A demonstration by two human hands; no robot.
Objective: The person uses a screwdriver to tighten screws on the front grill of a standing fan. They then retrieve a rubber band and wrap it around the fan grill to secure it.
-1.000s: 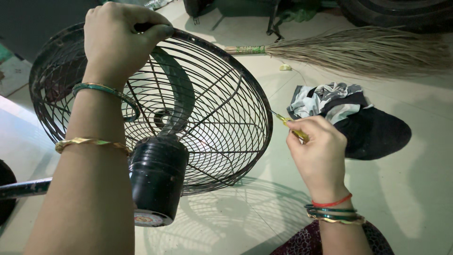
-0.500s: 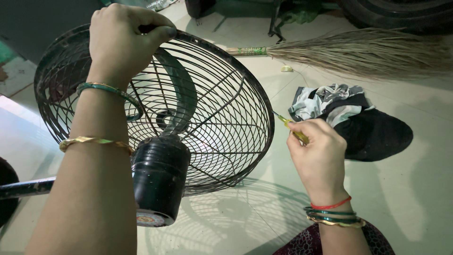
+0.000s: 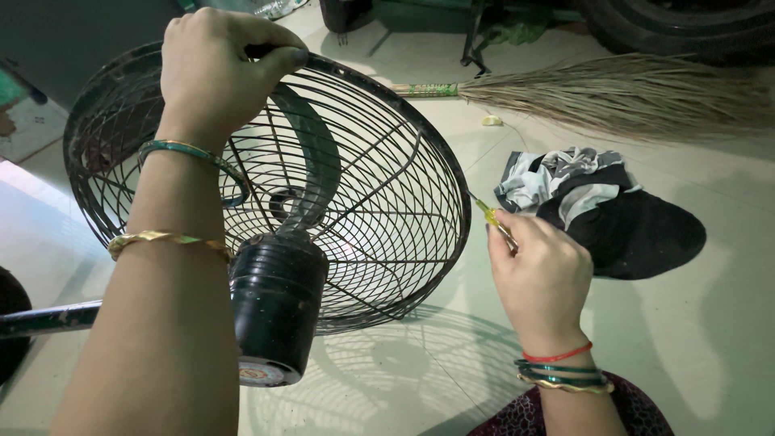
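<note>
Though gripped, screwdriver (image 3: 494, 221) mostly hidden.

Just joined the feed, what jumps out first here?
A big black wire fan cage fills the centre, its rim gripped at the top by the left hand. At its right edge the right hand holds a small yellow-handled screwdriver. A straw broom lies on the floor behind.

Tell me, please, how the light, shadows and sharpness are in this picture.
Head view: even, soft light; the fan cage casts a fine grid shadow on the pale floor below it. Left hand on the rim and right hand with the screwdriver are sharp. The broom is also clear; top corners fall dark.
</note>
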